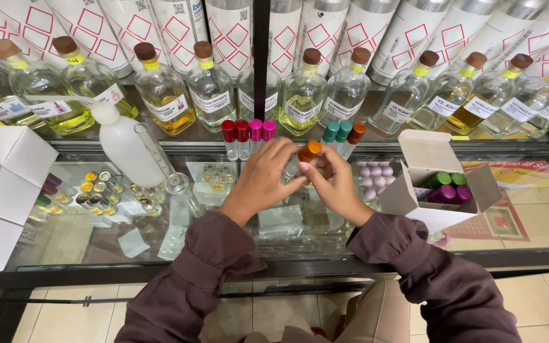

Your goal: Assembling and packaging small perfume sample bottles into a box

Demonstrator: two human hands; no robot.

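Observation:
Both my hands meet over a glass counter [528,209], holding one small clear vial with an orange cap [309,151]. My left hand [263,178] wraps its lower body. My right hand [333,181] pinches it from the right, fingertips just below the cap. Behind the hands stand small vials with red and pink caps [246,131] and others with teal and orange caps [343,132]. Both arms wear dark maroon sleeves.
A white squeeze bottle [127,146] and a glass cylinder [160,159] stand at left. An open white box [436,184] with green and purple caps sits at right. White boxes [1,190] lie far left. Cork-stoppered glass bottles [163,95] line the back.

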